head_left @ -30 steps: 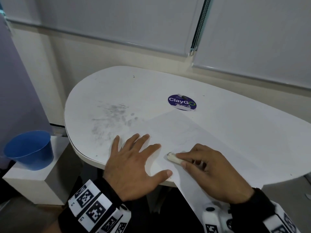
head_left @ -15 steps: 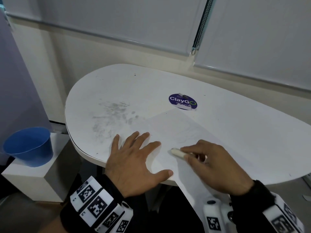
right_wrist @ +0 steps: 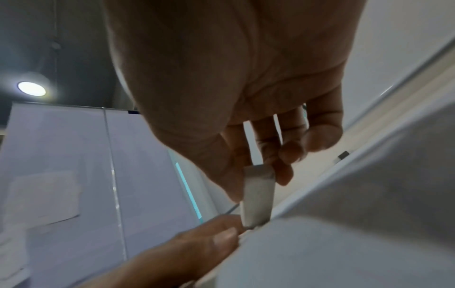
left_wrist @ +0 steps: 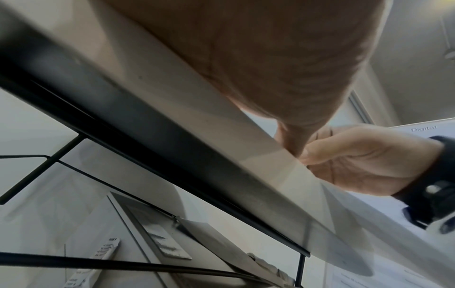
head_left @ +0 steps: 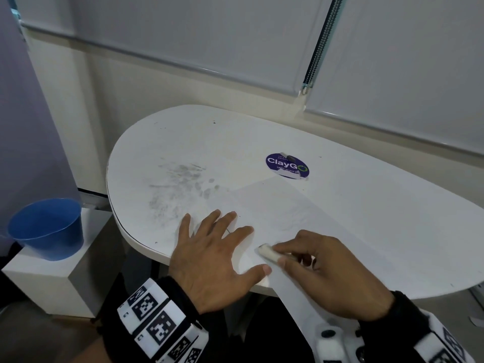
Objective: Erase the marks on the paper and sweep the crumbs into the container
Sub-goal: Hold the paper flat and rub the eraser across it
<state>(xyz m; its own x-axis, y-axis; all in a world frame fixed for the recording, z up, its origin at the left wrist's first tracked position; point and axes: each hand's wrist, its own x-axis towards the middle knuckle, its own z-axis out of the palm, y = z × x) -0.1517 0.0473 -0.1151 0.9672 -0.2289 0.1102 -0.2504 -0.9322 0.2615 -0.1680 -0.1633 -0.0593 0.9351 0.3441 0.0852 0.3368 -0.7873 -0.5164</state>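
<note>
White table [head_left: 340, 205] bears grey smudges [head_left: 178, 184], seemingly graphite, below roller blinds [head_left: 183, 35].

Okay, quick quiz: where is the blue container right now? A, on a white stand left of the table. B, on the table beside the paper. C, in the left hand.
A: the blue container stands on a low white stand left of the table.

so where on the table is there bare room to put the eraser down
Bare tabletop lies right of the paper and behind the ClayGo sticker, toward the blinds. The smudged patch left of the paper is free too. The near edge is crowded by the left hand and right hand.
</note>
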